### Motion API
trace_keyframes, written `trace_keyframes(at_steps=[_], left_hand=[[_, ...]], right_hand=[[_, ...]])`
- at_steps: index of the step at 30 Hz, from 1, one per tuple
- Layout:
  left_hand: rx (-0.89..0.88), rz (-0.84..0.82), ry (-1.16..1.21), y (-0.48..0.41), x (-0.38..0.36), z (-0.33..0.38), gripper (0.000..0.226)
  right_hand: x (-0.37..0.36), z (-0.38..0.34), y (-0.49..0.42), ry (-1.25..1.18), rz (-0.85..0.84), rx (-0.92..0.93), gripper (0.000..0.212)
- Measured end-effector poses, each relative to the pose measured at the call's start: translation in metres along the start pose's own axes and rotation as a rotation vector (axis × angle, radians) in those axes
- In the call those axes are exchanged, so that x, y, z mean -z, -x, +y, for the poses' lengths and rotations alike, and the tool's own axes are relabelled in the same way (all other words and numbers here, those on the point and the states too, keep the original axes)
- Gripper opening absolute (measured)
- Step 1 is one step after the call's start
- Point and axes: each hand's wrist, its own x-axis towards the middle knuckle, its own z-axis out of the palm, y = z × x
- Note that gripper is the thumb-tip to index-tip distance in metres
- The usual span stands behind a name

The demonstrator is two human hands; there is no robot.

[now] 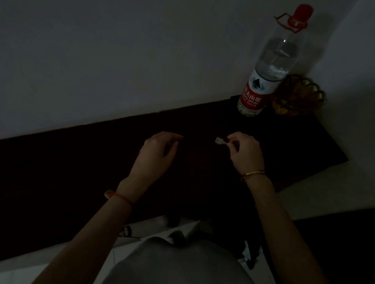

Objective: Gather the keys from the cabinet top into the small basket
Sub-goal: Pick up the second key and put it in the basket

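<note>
Dark wooden cabinet top (87, 178) against a pale wall

At its far right stand a clear plastic water bottle (266, 76) with a red cap and a small brown woven basket (298, 97), just beside each other.

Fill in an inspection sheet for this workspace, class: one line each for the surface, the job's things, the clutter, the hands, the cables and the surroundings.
Surface: dark cabinet top against a pale wall; very dim light.
Job's things: small pale key pinched in the right hand; small basket at the far right corner, contents unclear; other keys cannot be made out.
Clutter: large water bottle with red cap, upright, just left of the basket.
Hands: right hand closed on the key, above the top; left hand curled, whether it holds anything cannot be told.
Cables: nothing seen.
Surroundings: pale wall behind; light floor below.
</note>
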Motion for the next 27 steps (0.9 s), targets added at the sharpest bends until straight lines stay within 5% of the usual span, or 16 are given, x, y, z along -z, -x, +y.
trace_keyframes(at_steps=[17, 27], left_hand=[[0.061, -0.146, 0.018, -0.027, -0.044, -0.001, 0.026], [0.074, -0.164, 0.017, -0.041, -0.055, 0.000, 0.026]], right_hand=[[-0.034, 0.017, -0.044, 0.124, -0.146, -0.057, 0.029], [-0.037, 0.021, -0.058, 0.088, -0.188, -0.098, 0.018]])
